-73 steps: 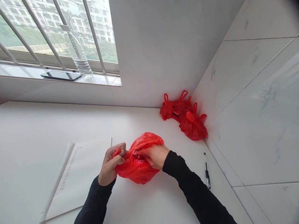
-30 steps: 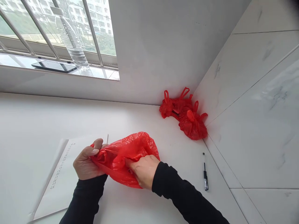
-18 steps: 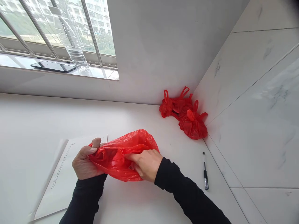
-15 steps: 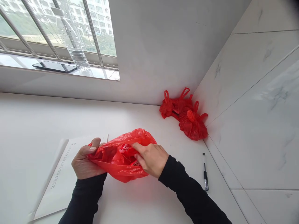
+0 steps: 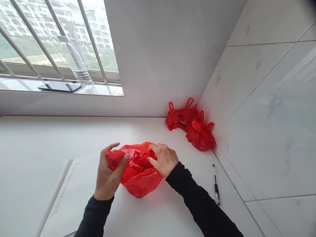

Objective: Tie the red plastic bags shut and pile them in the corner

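You're clamping red bag [image 5: 142, 186] at rim w/ L grip [image 5: 108, 174] | R grip [image 5: 163, 159] at mouth, can't tell if pinching | bag sitting btwn grips, pkts [image 5: 138, 162] showing inside | risk: pkts spilling if L grip's slipping

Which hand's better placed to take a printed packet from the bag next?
Probably the right hand: it sits beside the printed packets, at the mouth of the red plastic bag, while the left hand holds the opposite side.
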Action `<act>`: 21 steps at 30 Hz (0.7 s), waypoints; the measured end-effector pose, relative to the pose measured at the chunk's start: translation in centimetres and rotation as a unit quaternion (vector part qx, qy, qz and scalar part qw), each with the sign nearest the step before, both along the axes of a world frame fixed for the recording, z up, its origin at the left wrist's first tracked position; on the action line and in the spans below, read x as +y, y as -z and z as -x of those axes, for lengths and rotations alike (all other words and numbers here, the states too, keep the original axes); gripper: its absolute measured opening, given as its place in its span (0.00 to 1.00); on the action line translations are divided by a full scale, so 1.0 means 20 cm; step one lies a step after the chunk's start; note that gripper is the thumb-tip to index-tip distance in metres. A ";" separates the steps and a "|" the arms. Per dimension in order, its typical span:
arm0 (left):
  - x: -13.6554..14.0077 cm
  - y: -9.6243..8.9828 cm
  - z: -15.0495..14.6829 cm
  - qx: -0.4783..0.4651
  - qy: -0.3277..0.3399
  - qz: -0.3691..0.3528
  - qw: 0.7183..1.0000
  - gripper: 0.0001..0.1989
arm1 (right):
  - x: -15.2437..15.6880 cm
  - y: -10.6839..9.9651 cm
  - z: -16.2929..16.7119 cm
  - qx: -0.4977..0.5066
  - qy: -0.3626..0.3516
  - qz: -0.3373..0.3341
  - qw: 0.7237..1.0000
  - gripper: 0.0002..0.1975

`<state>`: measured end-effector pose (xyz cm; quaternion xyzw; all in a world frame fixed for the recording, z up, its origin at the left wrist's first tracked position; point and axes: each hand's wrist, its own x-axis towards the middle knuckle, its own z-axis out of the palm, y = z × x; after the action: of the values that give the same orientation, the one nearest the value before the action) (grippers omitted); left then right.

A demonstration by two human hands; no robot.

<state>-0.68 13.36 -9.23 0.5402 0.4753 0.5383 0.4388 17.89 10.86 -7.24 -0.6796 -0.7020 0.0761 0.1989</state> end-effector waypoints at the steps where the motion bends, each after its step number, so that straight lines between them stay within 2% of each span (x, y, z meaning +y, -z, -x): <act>1: 0.01 -0.02 0.00 0.018 0.009 -0.009 1.000 0.25 | 0.00 -0.01 -0.01 0.025 0.000 -0.016 1.000 0.05; 2: 0.02 -0.04 0.00 0.036 0.015 -0.019 0.999 0.22 | 0.00 -0.03 -0.03 0.056 0.002 -0.041 0.998 0.03; 6: 0.07 -0.20 0.00 0.058 -0.009 -0.070 0.996 0.25 | -0.05 -0.18 -0.09 0.209 0.018 -0.144 0.967 0.11; 10: 0.06 -0.39 -0.07 0.008 -0.054 -0.142 0.988 0.26 | -0.11 -0.28 -0.11 0.325 0.014 -0.155 0.933 0.16; 12: 0.02 -0.47 -0.13 -0.026 -0.041 -0.147 0.988 0.27 | -0.12 -0.28 -0.09 0.318 -0.006 -0.145 0.937 0.20; 14: -0.01 -0.51 -0.18 -0.060 -0.019 -0.120 0.991 0.29 | -0.11 -0.25 -0.07 0.255 -0.024 -0.143 0.956 0.36; 15: -0.03 -0.52 -0.19 -0.075 -0.005 -0.100 0.992 0.29 | -0.10 -0.24 -0.06 0.219 -0.029 -0.141 0.965 0.38; 16: -0.04 -0.52 -0.20 -0.084 0.013 -0.080 0.993 0.29 | -0.10 -0.23 -0.05 0.191 -0.033 -0.136 0.972 0.33; 18: -0.03 -0.50 -0.18 -0.078 0.058 -0.055 0.994 0.30 | -0.09 -0.21 -0.05 0.168 -0.032 -0.126 0.977 0.14; 19: -0.02 -0.49 -0.17 -0.068 0.075 -0.052 0.994 0.30 | -0.09 -0.21 -0.06 0.171 -0.028 -0.124 0.977 0.08; 21: -0.01 -0.46 -0.14 -0.051 0.094 -0.046 0.993 0.31 | -0.09 -0.21 -0.06 0.184 -0.038 -0.128 0.974 0.08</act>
<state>2.05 13.25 -0.01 0.5742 0.3743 0.5422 0.4860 19.06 9.02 -2.96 -0.5954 -0.6828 0.1164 0.4071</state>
